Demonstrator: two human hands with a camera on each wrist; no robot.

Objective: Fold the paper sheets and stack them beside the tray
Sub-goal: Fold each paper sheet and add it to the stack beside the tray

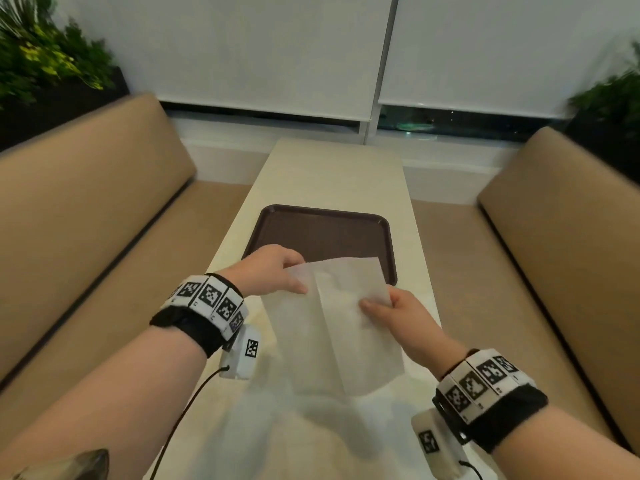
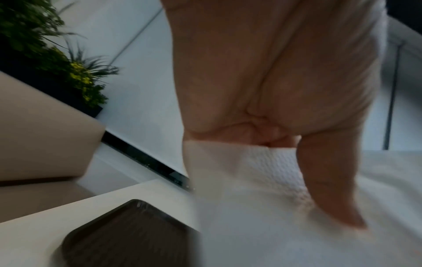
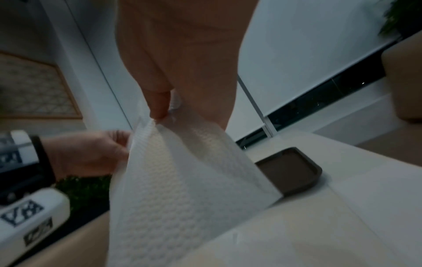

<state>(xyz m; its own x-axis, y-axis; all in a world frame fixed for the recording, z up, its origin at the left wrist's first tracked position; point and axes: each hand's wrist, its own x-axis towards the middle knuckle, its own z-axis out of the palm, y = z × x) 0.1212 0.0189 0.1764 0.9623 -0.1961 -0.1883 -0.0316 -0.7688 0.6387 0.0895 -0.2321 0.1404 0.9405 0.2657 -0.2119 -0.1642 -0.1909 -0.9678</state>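
Both hands are holding one white paper sheet [image 1: 332,323] up in the air, on the near side of the brown tray [image 1: 320,230]. The left hand [image 1: 270,271] is pinching the sheet's top left corner, with the thumb on the front and the fingers curled behind. The right hand [image 1: 398,317] is pinching the sheet's right edge between the thumb and the fingers. The sheet is hanging down from the hands and has a crease running down its middle. Its top edge is covering a bit of the tray's near side. More white paper [image 1: 311,438] is lying flat on the table [image 1: 332,174], under the sheet and nearer than the tray.
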